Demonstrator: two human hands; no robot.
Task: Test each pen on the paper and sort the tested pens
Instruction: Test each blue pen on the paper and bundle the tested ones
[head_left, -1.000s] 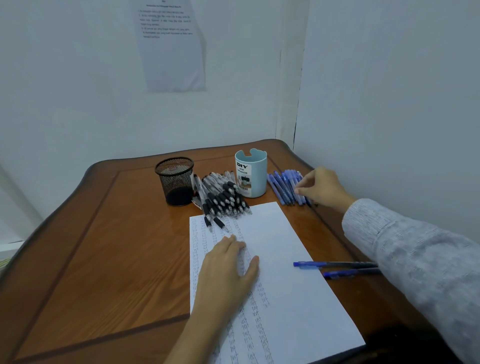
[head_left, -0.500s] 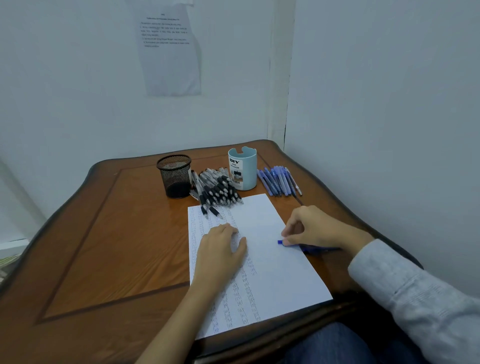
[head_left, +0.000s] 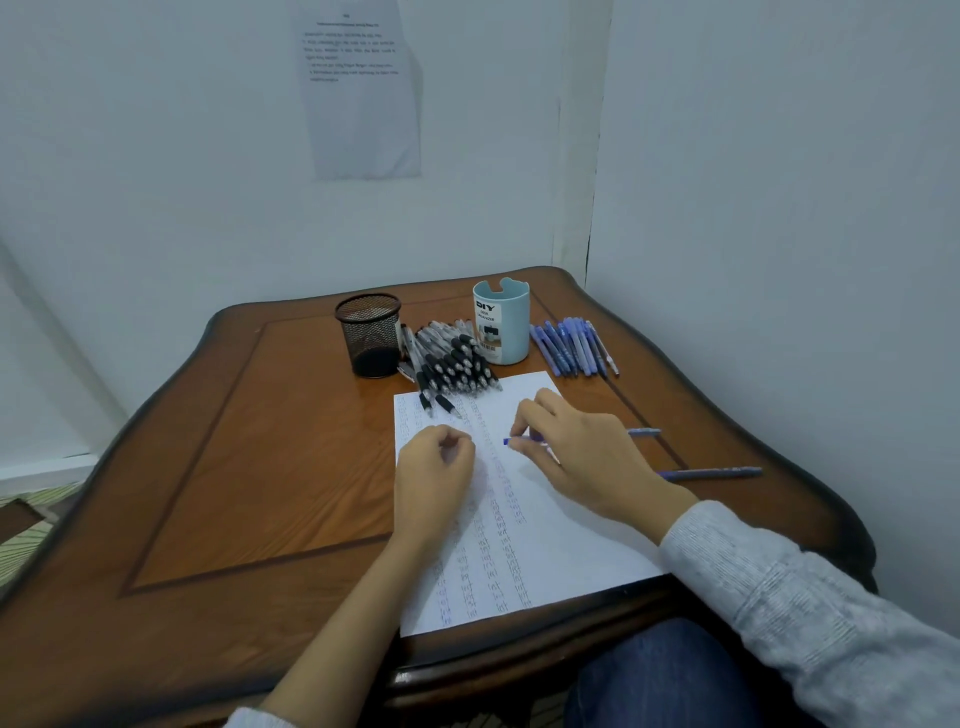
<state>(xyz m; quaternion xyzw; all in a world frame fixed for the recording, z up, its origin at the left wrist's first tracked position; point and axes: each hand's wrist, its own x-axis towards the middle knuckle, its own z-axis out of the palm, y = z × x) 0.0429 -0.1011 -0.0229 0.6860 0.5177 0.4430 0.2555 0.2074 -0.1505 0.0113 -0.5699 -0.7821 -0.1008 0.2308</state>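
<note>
The white paper (head_left: 550, 540), covered in rows of test marks, lies on the wooden table (head_left: 249, 467). My right hand (head_left: 587, 457) pinches a blue pen (head_left: 522, 440) low over the paper, tip pointing left; its rear end sticks out past my wrist. My left hand (head_left: 434, 467) rests on the paper just left of the pen tip, fingers loosely curled, holding nothing. Another blue pen (head_left: 711, 473) lies on the table to the right. A row of blue pens (head_left: 571, 345) and a pile of black pens (head_left: 452, 364) lie at the back.
A black mesh cup (head_left: 369, 332) and a light blue holder (head_left: 501, 322) stand behind the paper. Walls close in at the back and right. A printed sheet (head_left: 358, 88) hangs on the back wall. The table's near edge (head_left: 519, 670) is above my lap.
My right hand came back from the blue pen row, picked up one of the two blue pens beside the paper and carried it left. My left hand's fingers curled from flat.
</note>
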